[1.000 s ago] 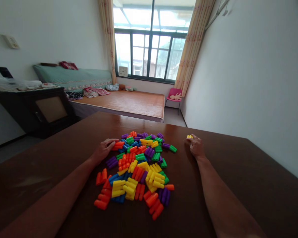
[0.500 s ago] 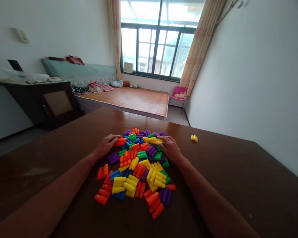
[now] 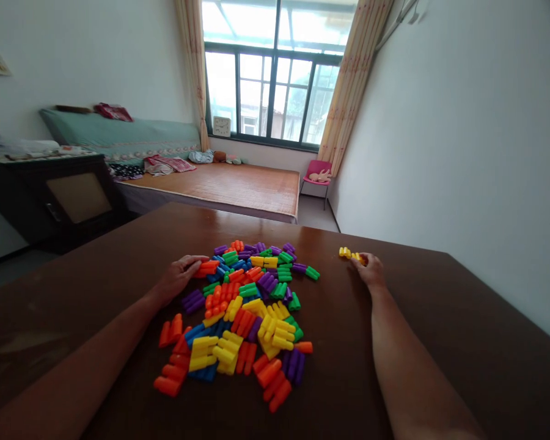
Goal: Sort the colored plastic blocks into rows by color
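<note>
A pile of plastic blocks [image 3: 247, 305] in orange, yellow, purple, green and blue lies on the brown table [image 3: 440, 318]. My left hand [image 3: 176, 278] rests flat at the pile's far left edge, fingertips touching an orange block [image 3: 208, 267]. My right hand [image 3: 371, 269] is stretched out to the right of the pile, its fingertips closed on a yellow block [image 3: 358, 257]. This block sits right beside another yellow block [image 3: 344, 252] that lies alone on the table.
Behind the table is a low bed with a woven mat [image 3: 224, 186], a dark cabinet [image 3: 55, 195] on the left, a pink chair [image 3: 317, 174] by the window, and a white wall [image 3: 462, 134] close on the right.
My right hand went from the lone yellow block to the pile, then back out to the right with a second yellow block. My left hand stayed at the pile's edge.
</note>
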Demonstrator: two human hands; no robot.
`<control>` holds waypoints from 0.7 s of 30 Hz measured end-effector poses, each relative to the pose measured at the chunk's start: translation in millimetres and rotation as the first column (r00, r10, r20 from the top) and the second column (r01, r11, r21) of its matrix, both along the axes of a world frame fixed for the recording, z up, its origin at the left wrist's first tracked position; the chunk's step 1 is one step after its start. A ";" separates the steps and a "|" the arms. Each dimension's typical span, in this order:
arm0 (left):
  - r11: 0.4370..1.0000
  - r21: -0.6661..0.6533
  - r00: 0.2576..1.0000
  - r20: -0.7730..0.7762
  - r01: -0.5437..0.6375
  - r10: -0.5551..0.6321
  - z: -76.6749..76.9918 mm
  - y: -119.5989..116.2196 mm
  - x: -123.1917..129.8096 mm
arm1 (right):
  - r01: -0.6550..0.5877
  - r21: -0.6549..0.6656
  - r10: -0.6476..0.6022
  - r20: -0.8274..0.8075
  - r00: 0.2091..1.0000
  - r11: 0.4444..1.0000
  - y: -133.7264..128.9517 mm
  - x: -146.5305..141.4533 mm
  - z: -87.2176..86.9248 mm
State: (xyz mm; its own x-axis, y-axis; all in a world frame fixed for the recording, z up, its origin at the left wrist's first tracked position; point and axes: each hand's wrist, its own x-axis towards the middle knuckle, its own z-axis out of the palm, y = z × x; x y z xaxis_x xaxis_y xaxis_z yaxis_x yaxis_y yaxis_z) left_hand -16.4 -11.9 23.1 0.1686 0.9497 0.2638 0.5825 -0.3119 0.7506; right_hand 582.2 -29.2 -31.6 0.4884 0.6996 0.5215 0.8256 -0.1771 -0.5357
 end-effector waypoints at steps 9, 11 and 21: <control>1.000 0.001 1.000 -0.003 0.005 -0.005 1.7 -0.7 0.8 | -0.018 -0.021 0.019 0.045 0.999 1.000 -4.6 -11.6 11.2; 1.000 0.006 1.000 -0.004 0.007 -0.007 1.7 -1.5 1.4 | -0.028 0.069 0.022 0.089 0.996 0.997 -2.8 -23.9 21.8; 1.000 0.008 1.000 0.021 0.003 -0.003 3.0 -6.5 5.6 | -0.716 -0.069 0.709 0.231 0.667 0.695 -9.5 -227.7 54.9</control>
